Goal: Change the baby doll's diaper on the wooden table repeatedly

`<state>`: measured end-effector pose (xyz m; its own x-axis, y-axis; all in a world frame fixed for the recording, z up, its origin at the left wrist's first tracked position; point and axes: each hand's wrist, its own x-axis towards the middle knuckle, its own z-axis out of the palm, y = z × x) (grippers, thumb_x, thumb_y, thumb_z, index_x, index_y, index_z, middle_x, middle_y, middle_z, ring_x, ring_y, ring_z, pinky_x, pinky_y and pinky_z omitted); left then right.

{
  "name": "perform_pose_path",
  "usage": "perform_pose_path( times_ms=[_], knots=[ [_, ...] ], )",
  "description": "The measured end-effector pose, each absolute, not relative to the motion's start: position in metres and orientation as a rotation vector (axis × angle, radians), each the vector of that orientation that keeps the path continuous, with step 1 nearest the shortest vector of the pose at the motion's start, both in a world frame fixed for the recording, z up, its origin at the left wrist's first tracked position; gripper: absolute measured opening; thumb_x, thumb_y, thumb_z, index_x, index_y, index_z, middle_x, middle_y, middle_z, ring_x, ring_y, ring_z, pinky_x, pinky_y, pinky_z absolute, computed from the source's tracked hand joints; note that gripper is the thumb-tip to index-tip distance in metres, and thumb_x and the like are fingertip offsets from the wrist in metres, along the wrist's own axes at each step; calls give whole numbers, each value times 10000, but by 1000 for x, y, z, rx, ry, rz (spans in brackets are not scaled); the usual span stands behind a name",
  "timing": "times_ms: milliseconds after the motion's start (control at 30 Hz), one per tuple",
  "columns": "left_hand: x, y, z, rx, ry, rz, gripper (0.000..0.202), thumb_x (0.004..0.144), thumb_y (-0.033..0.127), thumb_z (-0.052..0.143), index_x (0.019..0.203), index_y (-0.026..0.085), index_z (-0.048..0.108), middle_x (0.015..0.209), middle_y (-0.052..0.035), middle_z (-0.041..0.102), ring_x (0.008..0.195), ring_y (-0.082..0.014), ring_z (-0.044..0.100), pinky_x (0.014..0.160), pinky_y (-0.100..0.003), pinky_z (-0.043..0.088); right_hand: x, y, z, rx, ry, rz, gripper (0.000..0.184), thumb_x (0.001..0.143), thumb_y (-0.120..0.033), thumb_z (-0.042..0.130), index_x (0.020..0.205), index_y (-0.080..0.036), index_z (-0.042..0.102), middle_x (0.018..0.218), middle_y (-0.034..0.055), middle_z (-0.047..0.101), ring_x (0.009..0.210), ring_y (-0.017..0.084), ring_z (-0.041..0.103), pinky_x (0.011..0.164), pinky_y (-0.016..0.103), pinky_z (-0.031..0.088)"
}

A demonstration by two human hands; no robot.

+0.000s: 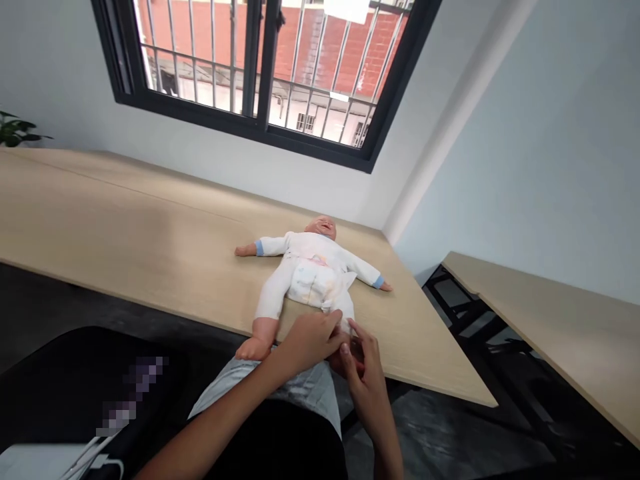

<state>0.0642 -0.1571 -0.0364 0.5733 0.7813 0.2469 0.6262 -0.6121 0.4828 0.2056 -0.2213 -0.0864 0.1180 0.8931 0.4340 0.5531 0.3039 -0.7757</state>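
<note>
A baby doll [310,270] in a white onesie with blue cuffs lies on its back on the wooden table [150,227], arms spread, head toward the window. A diaper shows at its middle. Both my hands are at the doll's lower leg on the right side, near the table's front edge. My left hand [310,340] curls its fingers over the white trouser leg there. My right hand [363,367] pinches at the same leg end, around the foot, which is mostly hidden. The doll's other bare foot [253,348] hangs at the edge.
A second wooden table [550,327] stands at the right, with a gap and a dark metal frame [460,300] between. A barred window [260,67] is behind. A plant leaf [15,130] shows at far left. A white device with cables [75,460] lies at bottom left.
</note>
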Motion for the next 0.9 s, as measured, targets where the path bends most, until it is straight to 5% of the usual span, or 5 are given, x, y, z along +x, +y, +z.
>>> perform_pose_path(
  times_ms=[300,633,900],
  knots=[
    [64,-152,-55,2115,1099,850,86,784,212,457,709,190,420,634,21,507,576,-126,429,565,-264,236,198,-226,-83,-1363,-1536,461,484,874,-446,528,1323,-308,414,1312,56,429,1252,195,422,1087,415,369],
    [57,-149,-61,1805,895,1017,159,807,244,425,664,184,389,614,40,418,585,-106,369,565,-248,273,204,-217,-94,-1333,-1815,174,864,694,-440,737,1425,-292,300,1436,101,354,1310,274,401,1058,455,402],
    [51,-148,-63,1727,809,1007,192,850,303,426,704,181,406,652,38,418,610,-104,367,570,-238,293,202,-218,-94,-1396,-1889,69,747,756,-441,684,1416,-323,355,1484,101,295,1332,289,382,1045,474,397]
  ],
)
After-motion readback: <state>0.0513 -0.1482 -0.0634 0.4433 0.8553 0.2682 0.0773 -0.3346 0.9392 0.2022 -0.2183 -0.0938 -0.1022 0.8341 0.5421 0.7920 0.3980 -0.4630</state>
